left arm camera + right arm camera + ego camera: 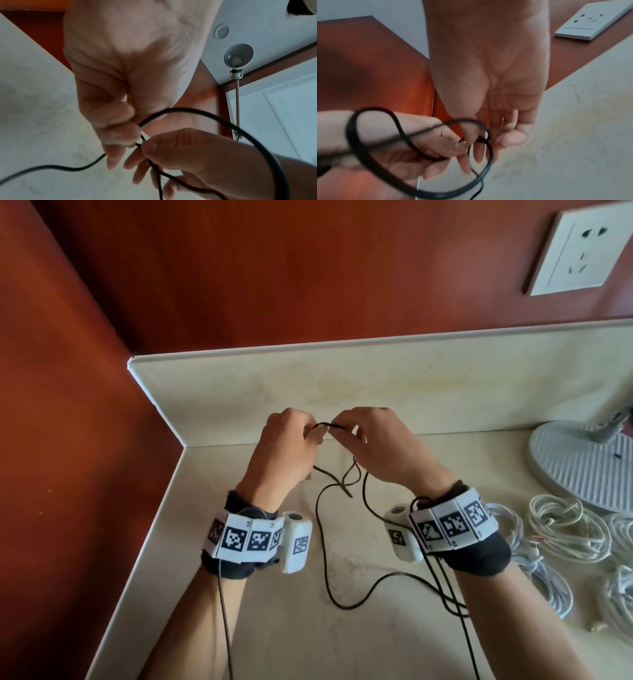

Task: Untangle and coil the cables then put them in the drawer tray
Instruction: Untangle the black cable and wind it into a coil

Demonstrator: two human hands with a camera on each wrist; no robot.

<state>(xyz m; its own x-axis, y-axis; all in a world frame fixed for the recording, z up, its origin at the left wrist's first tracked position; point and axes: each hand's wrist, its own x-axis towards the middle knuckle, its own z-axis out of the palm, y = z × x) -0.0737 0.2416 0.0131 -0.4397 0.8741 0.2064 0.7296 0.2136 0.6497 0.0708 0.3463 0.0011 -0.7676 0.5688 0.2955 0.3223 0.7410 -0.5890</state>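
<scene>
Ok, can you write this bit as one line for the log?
step: untangling | left hand: pinches black cable | right hand: pinches same cable | white cables: on counter

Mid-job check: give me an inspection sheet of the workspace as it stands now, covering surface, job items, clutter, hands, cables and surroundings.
Surface: pale marble-look counter with raised backsplash.
Job's things: black cable held up, its loops trailing on the counter; white cables bundled at right; drawer tray not seen.
Clutter: round white fan base.
Grippers: left hand and right hand each pinch the black cable, close together.
Cables: black crossings hang below the hands.
Surroundings: red-brown wall, wall socket.
</scene>
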